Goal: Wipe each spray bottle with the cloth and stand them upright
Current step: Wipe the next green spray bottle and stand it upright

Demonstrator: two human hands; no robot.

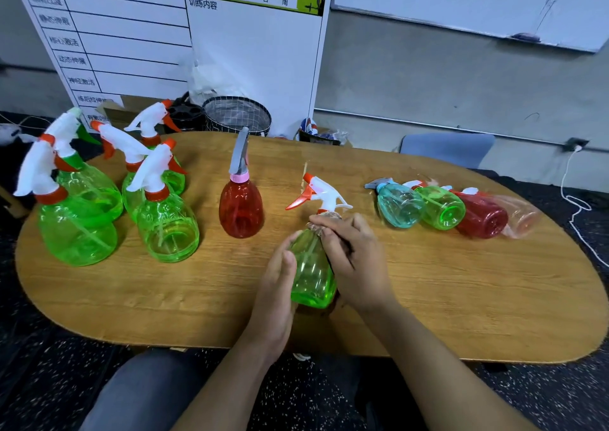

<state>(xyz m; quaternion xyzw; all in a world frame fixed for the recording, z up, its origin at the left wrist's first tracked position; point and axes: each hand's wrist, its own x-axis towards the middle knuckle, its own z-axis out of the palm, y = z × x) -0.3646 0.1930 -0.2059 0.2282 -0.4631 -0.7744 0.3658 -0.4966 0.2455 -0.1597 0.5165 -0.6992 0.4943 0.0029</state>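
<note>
— Hands first: what are they doing?

— Both are on one green spray bottle (311, 272) near the table's front edge, at about six o'clock on the oval wooden table (445, 298). The left hand (278, 293) lies along the bottle's left side, fingers fairly straight, thumb against the plastic. The right hand (352, 252) curls over the bottle's neck and shoulder, pressing a brownish cloth (324, 224) there; only a small bit of cloth shows between the fingers.

— Is that bottle upright?

— It leans a little, with its white trigger head and orange nozzle (316, 195) pointing toward eleven o'clock. Whether its base touches the table I cannot tell.

— And the other bottles?

— At nine o'clock a cluster of upright green bottles (164, 229) stands close together, white heads with orange collars. At the centre, toward twelve o'clock from the hands, a red bottle (241, 209) with a grey trigger stands upright and alone. At two to three o'clock four bottles lie on their sides in a touching row, bases toward the camera: a teal bottle (398, 204), a green one (440, 208), a dark red one (481, 216) and a pale pink one (522, 214).

— Behind the table?

— A printed schedule board (197, 44) leans on the wall, with a dark checked basket (237, 114) at its foot.
</note>
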